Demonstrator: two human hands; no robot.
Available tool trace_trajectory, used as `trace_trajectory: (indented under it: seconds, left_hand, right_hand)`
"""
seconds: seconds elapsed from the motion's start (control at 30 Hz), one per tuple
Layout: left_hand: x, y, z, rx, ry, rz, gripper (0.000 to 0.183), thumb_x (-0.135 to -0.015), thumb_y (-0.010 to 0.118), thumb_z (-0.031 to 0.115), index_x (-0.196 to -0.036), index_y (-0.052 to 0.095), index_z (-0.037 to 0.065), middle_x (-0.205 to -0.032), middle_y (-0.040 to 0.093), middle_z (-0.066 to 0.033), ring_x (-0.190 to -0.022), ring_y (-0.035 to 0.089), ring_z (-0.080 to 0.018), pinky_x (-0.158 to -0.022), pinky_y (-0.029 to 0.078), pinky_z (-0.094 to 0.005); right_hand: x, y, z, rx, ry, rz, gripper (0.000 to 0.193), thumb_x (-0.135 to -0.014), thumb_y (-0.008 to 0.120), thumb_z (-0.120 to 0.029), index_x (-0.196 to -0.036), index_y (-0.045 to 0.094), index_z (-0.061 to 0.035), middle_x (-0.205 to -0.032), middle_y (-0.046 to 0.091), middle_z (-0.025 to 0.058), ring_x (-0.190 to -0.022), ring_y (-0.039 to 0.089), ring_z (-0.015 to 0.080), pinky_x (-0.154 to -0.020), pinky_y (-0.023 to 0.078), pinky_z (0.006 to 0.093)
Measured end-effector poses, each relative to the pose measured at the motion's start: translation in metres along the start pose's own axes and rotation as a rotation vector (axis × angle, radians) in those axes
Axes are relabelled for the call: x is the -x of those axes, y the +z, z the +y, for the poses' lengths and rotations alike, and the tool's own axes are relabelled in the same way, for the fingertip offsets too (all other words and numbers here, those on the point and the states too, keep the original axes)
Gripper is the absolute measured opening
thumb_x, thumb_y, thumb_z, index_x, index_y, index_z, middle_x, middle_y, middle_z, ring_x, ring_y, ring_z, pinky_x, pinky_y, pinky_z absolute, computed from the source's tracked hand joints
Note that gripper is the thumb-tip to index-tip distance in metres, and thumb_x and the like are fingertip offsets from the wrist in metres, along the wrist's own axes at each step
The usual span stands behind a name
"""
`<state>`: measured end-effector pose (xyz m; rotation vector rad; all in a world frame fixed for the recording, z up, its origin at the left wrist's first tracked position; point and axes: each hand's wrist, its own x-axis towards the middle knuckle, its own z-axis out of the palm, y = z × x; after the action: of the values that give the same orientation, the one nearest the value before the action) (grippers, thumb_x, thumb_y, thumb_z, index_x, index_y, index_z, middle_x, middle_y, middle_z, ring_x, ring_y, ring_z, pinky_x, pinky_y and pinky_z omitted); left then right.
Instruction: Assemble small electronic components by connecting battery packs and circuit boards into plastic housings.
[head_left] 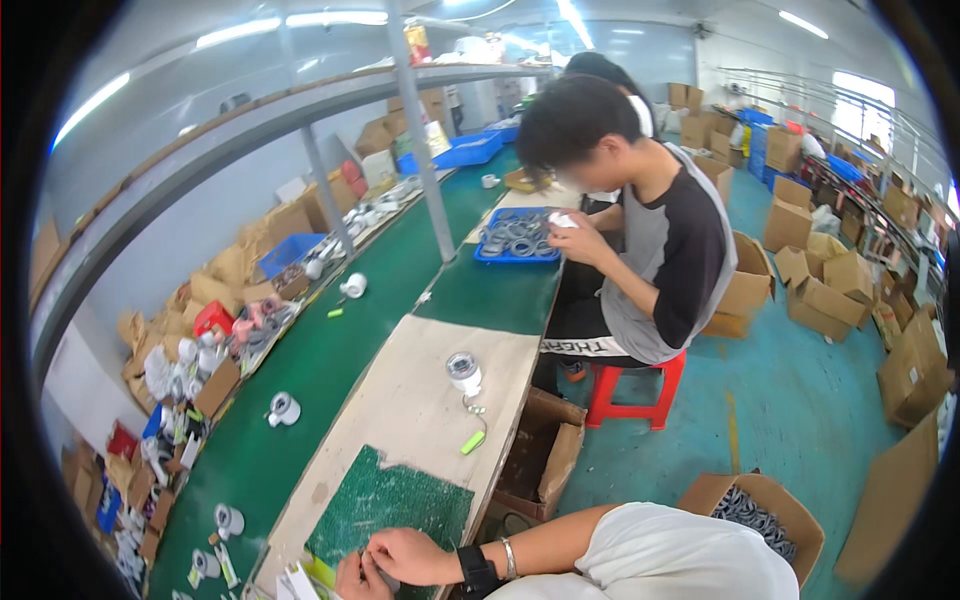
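Observation:
At the lower edge, my right hand [410, 556], with a black watch and a bracelet on its wrist, has its fingers pinched together. Close against it is my left hand [362, 578], its fingers also closed and partly cut off by the frame. Whatever they hold is mostly hidden; only a bit of grey shows under the fingers. Both hands are over the near end of a ragged green textured mat [400, 497]. Just left of them lie a yellow-green strip [320, 571] and some white parts [294, 584].
A white round housing [464, 372] with a wired green tag [473, 442] stands on the cardboard-covered bench [400, 390]. More housings [284, 409] lie on the green belt [240, 470]. Beyond, a co-worker [650, 230] sits by a blue tray [517, 258] of grey rings. A carton [755, 515] is at right.

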<state>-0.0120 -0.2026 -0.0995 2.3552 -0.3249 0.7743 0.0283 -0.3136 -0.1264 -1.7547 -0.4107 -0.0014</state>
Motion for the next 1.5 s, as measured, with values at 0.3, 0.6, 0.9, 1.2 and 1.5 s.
trace_trajectory:
  seconds: [0.3,0.6,0.9,1.2,1.5]
  left_hand:
    - [0.013,0.004,-0.012,-0.024,-0.111,0.054,0.007,-0.078,0.052,0.003,-0.075,0.053,-0.003,-0.066,0.051,-0.0169,-0.058,0.049,-0.0312,-0.053,0.038,-0.0345]
    - [-0.002,0.002,-0.025,0.148,-0.163,-0.122,0.01,-0.078,0.056,0.005,-0.086,0.06,-0.001,-0.075,0.057,-0.0156,-0.066,0.055,-0.0304,-0.058,0.044,-0.0339]
    - [0.009,0.001,-0.042,0.17,-0.146,0.016,0.026,-0.075,0.061,0.009,-0.099,0.056,0.0,-0.096,0.057,-0.0166,-0.087,0.055,-0.0325,-0.077,0.045,-0.0342]
    - [0.026,-0.009,-0.042,0.046,-0.349,-0.272,0.064,-0.067,0.071,0.028,-0.116,0.042,-0.001,-0.105,0.052,-0.0218,-0.094,0.052,-0.0358,-0.077,0.044,-0.038]
    - [0.009,-0.028,-0.056,0.123,-0.351,-0.32,0.061,-0.06,0.072,0.016,-0.113,0.045,0.003,-0.104,0.055,-0.015,-0.094,0.055,-0.0298,-0.078,0.045,-0.034]
  right_hand:
    - [0.006,0.004,-0.012,0.04,-0.028,0.038,0.014,-0.074,0.052,-0.015,-0.068,0.055,-0.002,-0.066,0.056,0.0141,-0.062,0.054,0.0341,-0.053,0.042,0.0411]
    - [-0.01,-0.022,0.004,-0.161,0.046,-0.135,0.011,-0.077,0.057,-0.008,-0.082,0.061,0.0005,-0.071,0.062,0.0074,-0.061,0.054,0.0086,-0.056,0.044,0.0241]
    - [-0.023,-0.019,0.02,-0.214,0.178,-0.182,0.009,-0.077,0.06,-0.005,-0.084,0.061,0.0013,-0.075,0.062,0.0046,-0.067,0.055,0.0072,-0.062,0.045,0.0207]
    - [-0.021,-0.038,0.041,0.036,0.088,-0.157,0.01,-0.076,0.06,-0.003,-0.086,0.059,-0.0017,-0.08,0.058,0.0044,-0.064,0.053,0.0084,-0.058,0.042,0.0212]
    - [-0.053,-0.049,-0.015,0.357,-0.402,-0.289,0.037,-0.068,0.066,-0.007,-0.103,0.054,-0.0049,-0.105,0.052,0.013,-0.09,0.052,0.0245,-0.076,0.043,0.0309]
